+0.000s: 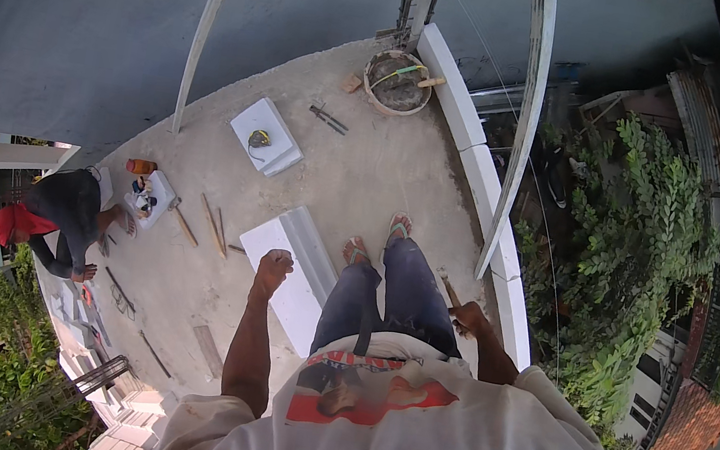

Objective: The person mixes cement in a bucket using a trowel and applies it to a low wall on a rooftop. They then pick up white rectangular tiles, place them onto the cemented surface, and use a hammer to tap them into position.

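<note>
My left hand [274,272] is curled into a fist above a long white block [298,258] lying on the concrete floor; nothing shows sticking out of it. On the other side of my legs, my right hand [467,319] is low and closed around a slim tool [449,290], its narrow end pointing forward. The kind of tool is too small to tell. My sandalled feet stand between the block and a low wall of white blocks [486,181].
Ahead stands a round tub [398,85] of grey mix, near pliers-like cutters [329,119]. A white block [266,137] bears a small round tool. At left, a person in a red head covering [16,224] crouches near a hammer [185,225]. Slanting poles [526,110] rise beside the wall.
</note>
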`<state>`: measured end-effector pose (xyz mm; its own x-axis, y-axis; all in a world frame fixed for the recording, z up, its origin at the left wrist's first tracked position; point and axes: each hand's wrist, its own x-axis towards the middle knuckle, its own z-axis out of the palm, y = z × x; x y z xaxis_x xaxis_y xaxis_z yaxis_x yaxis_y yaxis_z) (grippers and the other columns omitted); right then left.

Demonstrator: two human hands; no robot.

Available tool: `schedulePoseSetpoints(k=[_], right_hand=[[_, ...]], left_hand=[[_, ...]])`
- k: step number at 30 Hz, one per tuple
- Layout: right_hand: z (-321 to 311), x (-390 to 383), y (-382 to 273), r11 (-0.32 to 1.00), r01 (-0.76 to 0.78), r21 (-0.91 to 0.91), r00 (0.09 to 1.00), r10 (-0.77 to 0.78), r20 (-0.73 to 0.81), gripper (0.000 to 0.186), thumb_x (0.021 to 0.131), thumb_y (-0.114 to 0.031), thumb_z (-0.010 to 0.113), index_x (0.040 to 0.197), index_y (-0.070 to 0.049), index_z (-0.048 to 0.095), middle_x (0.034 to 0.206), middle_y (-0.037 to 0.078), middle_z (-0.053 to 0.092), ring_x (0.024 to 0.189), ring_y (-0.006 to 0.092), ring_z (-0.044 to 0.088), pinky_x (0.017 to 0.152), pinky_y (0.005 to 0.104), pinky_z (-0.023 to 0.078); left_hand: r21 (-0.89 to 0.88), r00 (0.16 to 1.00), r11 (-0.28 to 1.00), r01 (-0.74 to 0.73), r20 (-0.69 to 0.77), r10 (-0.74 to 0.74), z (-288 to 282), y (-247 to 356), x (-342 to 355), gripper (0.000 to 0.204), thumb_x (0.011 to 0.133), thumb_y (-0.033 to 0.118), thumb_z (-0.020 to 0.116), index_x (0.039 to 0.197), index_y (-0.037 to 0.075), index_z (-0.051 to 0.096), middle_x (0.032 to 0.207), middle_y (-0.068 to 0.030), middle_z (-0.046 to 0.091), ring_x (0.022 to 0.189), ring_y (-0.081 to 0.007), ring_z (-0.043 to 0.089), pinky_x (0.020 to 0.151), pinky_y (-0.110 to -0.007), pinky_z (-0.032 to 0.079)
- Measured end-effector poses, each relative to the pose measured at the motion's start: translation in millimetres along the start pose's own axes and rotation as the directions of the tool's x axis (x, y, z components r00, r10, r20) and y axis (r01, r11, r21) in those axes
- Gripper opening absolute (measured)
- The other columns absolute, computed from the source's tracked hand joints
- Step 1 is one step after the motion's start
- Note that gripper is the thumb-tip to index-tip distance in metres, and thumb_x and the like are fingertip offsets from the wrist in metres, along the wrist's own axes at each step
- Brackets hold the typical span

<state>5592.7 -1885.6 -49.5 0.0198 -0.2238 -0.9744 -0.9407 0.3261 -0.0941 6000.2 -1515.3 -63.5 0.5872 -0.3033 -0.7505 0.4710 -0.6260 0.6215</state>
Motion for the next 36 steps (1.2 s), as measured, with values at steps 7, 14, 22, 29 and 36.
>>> schedulePoseSetpoints(k=[7, 14, 22, 29, 36], right_hand=[[17.6, 101.0, -103.7, 0.999, -0.032, -0.016, 0.999, 0.032, 0.007, 0.039, 0.09, -0.03, 0.077, 0.079, 0.007, 0.068, 0.065, 0.012, 0.063, 0.049, 0.0234, 0.06, 0.046, 0.0411, 0.048], [3.2, 231.0, -257.5, 0.962, -0.022, -0.271, 0.998, 0.004, -0.066, 0.039, 0.09, -0.025, 0.069, 0.11, 0.009, 0.067, 0.086, 0.02, 0.075, 0.07, 0.03, 0.075, 0.065, 0.0448, 0.059], [15.0, 429.9, -338.2, 0.867, 0.163, -0.471, 0.923, -0.302, -0.237, 0.058, 0.092, -0.028, 0.068, 0.142, -0.009, 0.046, 0.124, 0.023, 0.068, 0.11, 0.0437, 0.07, 0.092, 0.0538, 0.056], [44.8, 556.8, -254.5, 0.879, 0.172, -0.444, 0.876, -0.343, -0.34, 0.068, 0.094, -0.033, 0.068, 0.152, -0.017, 0.037, 0.133, 0.019, 0.062, 0.108, 0.0439, 0.069, 0.092, 0.0551, 0.056], [-16.9, 542.8, -434.8, 0.406, 0.536, -0.74, 0.243, -0.914, -0.326, 0.04, 0.09, -0.017, 0.078, 0.127, -0.007, 0.066, 0.108, 0.017, 0.068, 0.104, 0.0368, 0.067, 0.09, 0.0484, 0.055]], left_hand=[[0.329, 0.985, 0.936, -0.127, 0.155, 0.079, 12.7, 112.9, 130.2, 0.034, 0.097, 0.023, 0.065, 0.117, -0.004, 0.07, 0.096, -0.0108, 0.074, 0.089, -0.021, 0.07, 0.085, -0.035, 0.055], [0.445, 0.963, 0.863, -0.241, 0.22, 0.156, 104.6, 212.4, 252.4, 0.036, 0.097, 0.023, 0.07, 0.12, -0.004, 0.068, 0.112, -0.0225, 0.073, 0.107, -0.0338, 0.073, 0.095, -0.042, 0.056], [0.619, 0.782, 0.531, -0.579, 0.237, 0.576, 215.7, 269.7, 485.8, 0.101, 0.082, 0.021, 0.087, 0.16, 0.002, 0.026, 0.162, -0.0247, 0.03, 0.149, -0.043, 0.032, 0.121, -0.059, 0.025], [0.598, 0.577, 0.225, -0.769, 0.498, 0.648, 247.7, 321.8, 626.1, 0.099, 0.084, 0.024, 0.086, 0.161, 0.001, 0.026, 0.159, -0.025, 0.035, 0.149, -0.0427, 0.036, 0.122, -0.057, 0.029], [0.705, 0.666, 0.177, -0.686, 0.513, 0.541, 208.8, 355.0, 723.3, 0.071, 0.092, 0.022, 0.073, 0.15, -0.004, 0.044, 0.146, -0.0274, 0.053, 0.135, -0.044, 0.055, 0.116, -0.051, 0.041]])
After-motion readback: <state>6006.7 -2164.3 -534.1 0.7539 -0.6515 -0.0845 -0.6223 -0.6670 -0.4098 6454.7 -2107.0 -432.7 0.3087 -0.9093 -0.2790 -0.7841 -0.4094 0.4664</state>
